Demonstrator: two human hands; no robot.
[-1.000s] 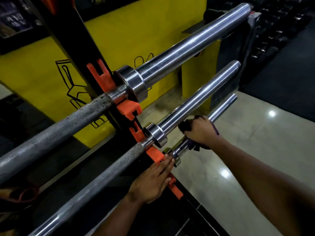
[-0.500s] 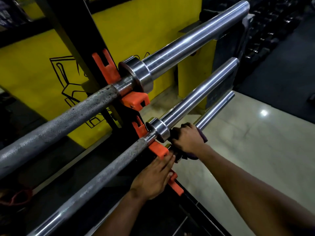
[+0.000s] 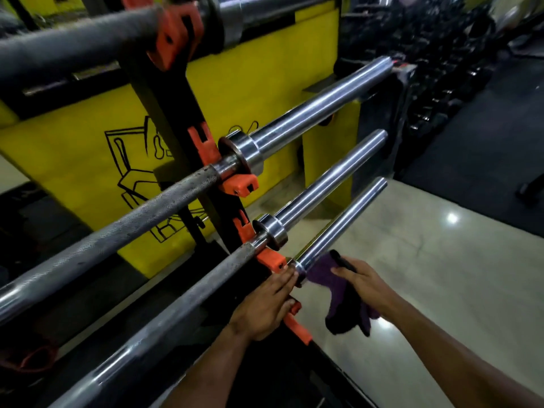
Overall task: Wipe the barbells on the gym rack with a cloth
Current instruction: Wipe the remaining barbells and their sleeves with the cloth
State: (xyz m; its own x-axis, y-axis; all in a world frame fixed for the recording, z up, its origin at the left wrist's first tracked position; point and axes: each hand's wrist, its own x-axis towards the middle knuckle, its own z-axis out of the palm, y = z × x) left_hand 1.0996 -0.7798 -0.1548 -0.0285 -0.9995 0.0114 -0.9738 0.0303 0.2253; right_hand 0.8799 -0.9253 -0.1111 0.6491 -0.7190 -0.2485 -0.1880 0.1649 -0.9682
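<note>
We stand at the gym rack (image 3: pixel 164 113), its black upright carrying orange hooks (image 3: pixel 240 185) that cradle several barbells stacked one below another. Our right hand (image 3: pixel 363 282) holds a purple cloth (image 3: pixel 338 295) against the inner end of the lowest barbell sleeve (image 3: pixel 344 223), just beside its collar; the fingers curl over the cloth's upper edge while the rest of the fabric hangs loose beneath the palm. Our left hand (image 3: pixel 266 304) rests on the rack's lower edge, fingers straight and pressed together, their tips touching the collar of that lowest bar beside an orange hook (image 3: pixel 270 260). Above it, the middle barbell (image 3: pixel 326 181) and the upper barbell (image 3: pixel 318 107) jut out toward the right, their chrome sleeves bright, their knurled shafts running down to the left. A fourth bar (image 3: pixel 73 42), blurred, crosses the top edge of the rack. Behind the rack stands a yellow wall panel (image 3: pixel 88 136) with a black line drawing, and pale polished floor (image 3: pixel 426 275) spreads beneath the sleeves, with dark rows of gym equipment beyond, too dim to identify.
</note>
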